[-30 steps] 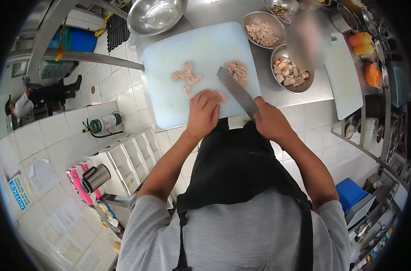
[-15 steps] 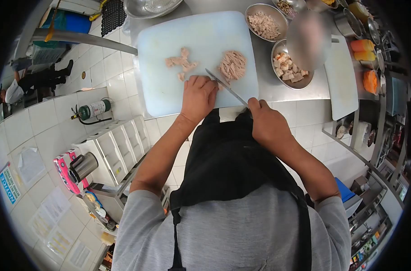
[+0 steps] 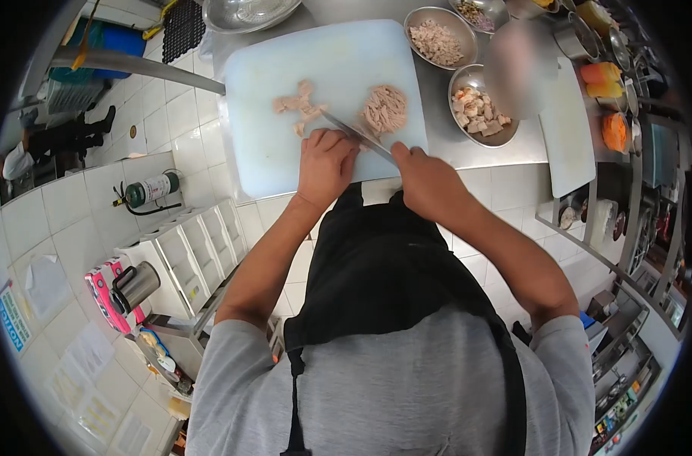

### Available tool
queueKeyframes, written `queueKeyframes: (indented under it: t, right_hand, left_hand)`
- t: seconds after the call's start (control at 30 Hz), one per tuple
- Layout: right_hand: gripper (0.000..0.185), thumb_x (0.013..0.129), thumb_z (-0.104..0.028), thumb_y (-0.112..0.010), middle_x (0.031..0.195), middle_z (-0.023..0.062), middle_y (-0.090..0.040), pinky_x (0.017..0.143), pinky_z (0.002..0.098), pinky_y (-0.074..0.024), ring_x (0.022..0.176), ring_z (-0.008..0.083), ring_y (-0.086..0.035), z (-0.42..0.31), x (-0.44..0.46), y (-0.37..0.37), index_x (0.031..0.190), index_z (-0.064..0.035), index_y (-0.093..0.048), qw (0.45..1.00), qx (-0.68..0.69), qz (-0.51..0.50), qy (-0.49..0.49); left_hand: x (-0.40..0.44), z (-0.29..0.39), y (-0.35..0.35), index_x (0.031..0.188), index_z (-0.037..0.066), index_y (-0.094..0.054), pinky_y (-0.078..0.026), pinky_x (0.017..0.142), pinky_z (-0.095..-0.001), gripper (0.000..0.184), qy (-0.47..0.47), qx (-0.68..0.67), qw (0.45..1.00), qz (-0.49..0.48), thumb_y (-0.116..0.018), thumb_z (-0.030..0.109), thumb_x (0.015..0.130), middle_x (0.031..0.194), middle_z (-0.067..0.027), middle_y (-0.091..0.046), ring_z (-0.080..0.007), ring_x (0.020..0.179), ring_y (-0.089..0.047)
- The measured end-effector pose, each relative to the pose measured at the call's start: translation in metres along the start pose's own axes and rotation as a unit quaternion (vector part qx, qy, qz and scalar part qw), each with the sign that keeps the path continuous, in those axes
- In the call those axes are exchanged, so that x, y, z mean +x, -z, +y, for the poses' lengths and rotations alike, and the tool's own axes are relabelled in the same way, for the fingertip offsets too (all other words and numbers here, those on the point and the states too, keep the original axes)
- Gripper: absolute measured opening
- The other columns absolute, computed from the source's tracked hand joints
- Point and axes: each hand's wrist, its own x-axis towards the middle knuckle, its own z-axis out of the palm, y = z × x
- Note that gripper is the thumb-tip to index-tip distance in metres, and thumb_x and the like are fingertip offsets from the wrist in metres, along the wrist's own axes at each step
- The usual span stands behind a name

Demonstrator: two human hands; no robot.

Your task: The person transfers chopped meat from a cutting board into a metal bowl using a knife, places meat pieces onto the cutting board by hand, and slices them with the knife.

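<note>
My right hand (image 3: 425, 178) is closed round the handle of a knife (image 3: 365, 137), whose blade points up and left, beside the fingers of my left hand. My left hand (image 3: 324, 163) rests on the white cutting board (image 3: 262, 159) with its fingers curled together over something; a small bit of pale meat shows at its fingertips, mostly hidden. Several loose meat pieces (image 3: 302, 105) lie beyond my left hand. A heap of sliced meat (image 3: 384, 109) sits on the board to the right of the blade.
Right of the board stand a metal bowl of chopped meat (image 3: 437, 42) and a metal bowl of chunks (image 3: 479, 114). A second white board (image 3: 570, 137) lies farther right. An empty metal bowl (image 3: 247, 14) is at the upper left. A person (image 3: 57, 144) is at the far left.
The knife has moved left to my left hand's fingertips, and its blade now stands more edge-on. The view has shifted, moving the board up and left in the picture.
</note>
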Motion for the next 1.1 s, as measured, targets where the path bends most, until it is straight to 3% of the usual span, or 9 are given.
queueKeyframes:
  t: [0.37,0.47,0.67,0.77,0.87,0.97,1.1]
  right_hand:
    - [0.031,0.094,0.003,-0.058,0.102,0.0295,-0.068,0.082,0.06,-0.0593,0.09,0.0507,-0.073,-0.009,-0.003,0.007,0.123,0.0024,-0.052,1.0,0.015,-0.003,-0.001]
    - [0.031,0.094,0.003,-0.058,0.103,0.0303,-0.068,0.083,0.0601,-0.0597,0.092,0.0511,-0.074,-0.012,-0.011,0.0,0.124,0.0024,-0.051,0.999,0.032,-0.011,-0.022]
    - [0.03,0.096,0.001,-0.057,0.107,0.0328,-0.07,0.086,0.0619,-0.0587,0.096,0.0525,-0.074,-0.006,0.013,-0.006,0.126,0.0018,-0.05,0.998,0.059,-0.006,-0.035]
    - [0.031,0.097,0.0,-0.056,0.108,0.0332,-0.07,0.087,0.0633,-0.0577,0.097,0.0536,-0.073,-0.003,-0.004,-0.005,0.127,0.002,-0.049,0.995,0.087,0.027,-0.044]
    - [0.031,0.097,-0.001,-0.054,0.108,0.0334,-0.071,0.087,0.0636,-0.0573,0.097,0.0539,-0.073,-0.005,-0.021,-0.003,0.127,0.0024,-0.049,0.995,0.091,0.024,-0.045]
    - [0.03,0.097,-0.001,-0.051,0.108,0.0337,-0.071,0.086,0.0635,-0.0573,0.096,0.0538,-0.073,-0.007,-0.028,-0.016,0.128,0.0021,-0.049,0.995,0.088,-0.017,-0.032]
    - [0.031,0.098,-0.002,-0.052,0.107,0.0337,-0.071,0.087,0.0629,-0.058,0.095,0.0541,-0.073,-0.002,-0.03,-0.022,0.128,0.0025,-0.05,0.996,0.08,-0.011,-0.043]
  left_hand:
    - [-0.004,-0.003,0.0,0.099,0.012,-0.079,-0.049,0.093,-0.0466,0.014,0.007,0.011,1.0,0.004,-0.082,0.007,0.087,0.106,-0.0019,-0.073,-0.031,0.111,-0.065]
    - [-0.007,-0.005,0.001,0.098,0.01,-0.079,-0.046,0.086,-0.0478,0.011,-0.006,-0.002,1.0,0.019,-0.082,0.009,0.088,0.105,-0.0016,-0.072,-0.0308,0.112,-0.063]
    - [-0.009,-0.002,0.006,0.103,0.009,-0.074,-0.046,0.086,-0.0485,0.019,0.012,-0.005,1.0,-0.007,-0.079,0.006,0.086,0.104,-0.0081,-0.07,-0.0333,0.11,-0.063]
    - [-0.005,-0.011,0.026,0.106,0.008,-0.07,-0.048,0.088,-0.0495,0.022,0.036,0.0,0.999,0.029,-0.078,0.005,0.086,0.105,-0.0114,-0.071,-0.0365,0.108,-0.063]
    - [0.016,-0.042,0.045,0.11,0.006,-0.07,-0.051,0.092,-0.0497,0.026,0.096,0.016,0.987,0.129,-0.079,0.006,0.086,0.107,-0.0121,-0.072,-0.0384,0.107,-0.064]
    - [0.041,-0.072,0.059,0.113,0.007,-0.074,-0.053,0.095,-0.0489,0.027,0.143,0.009,0.983,0.119,-0.08,0.007,0.086,0.109,-0.0128,-0.072,-0.0387,0.107,-0.065]
    - [0.059,-0.063,0.069,0.112,0.011,-0.08,-0.051,0.096,-0.049,0.027,0.074,0.039,0.996,-0.035,-0.081,0.007,0.086,0.11,-0.0109,-0.073,-0.0362,0.11,-0.065]
